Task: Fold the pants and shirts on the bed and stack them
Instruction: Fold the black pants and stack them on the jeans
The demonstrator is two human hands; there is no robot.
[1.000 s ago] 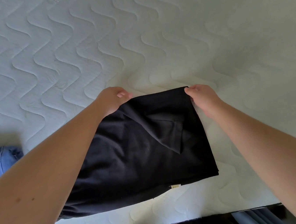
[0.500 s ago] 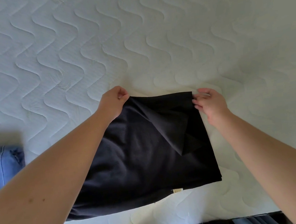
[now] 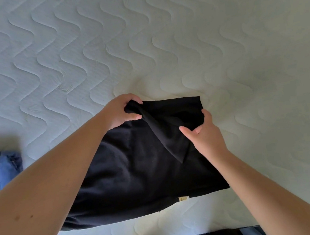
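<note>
A black garment (image 3: 136,167), partly folded, lay flat on the bed (image 3: 161,40), a white mattress quilted in wavy lines, near its 6 o'clock edge. Whether it was a shirt or pants could not be told. A small pale tag (image 3: 183,198) showed at its near hem.

The left hand (image 3: 120,111) was at the garment's 11 o'clock corner, fingers and thumb curled around a bunched bit of black cloth, gripping it. From that corner a loose triangular flap (image 3: 163,135) ran diagonally toward 5 o'clock across the top layer.

The right hand (image 3: 201,131) sat on the garment's 2 o'clock side, just inside the right edge, thumb spread away from the fingers, the fingers bent onto the cloth near the flap. Whether it actually pinched the fabric or only pressed on it could not be told.

At 9 o'clock, well apart from the black garment, a piece of blue denim (image 3: 1,171) lay on the mattress, cut off by the frame edge
</note>
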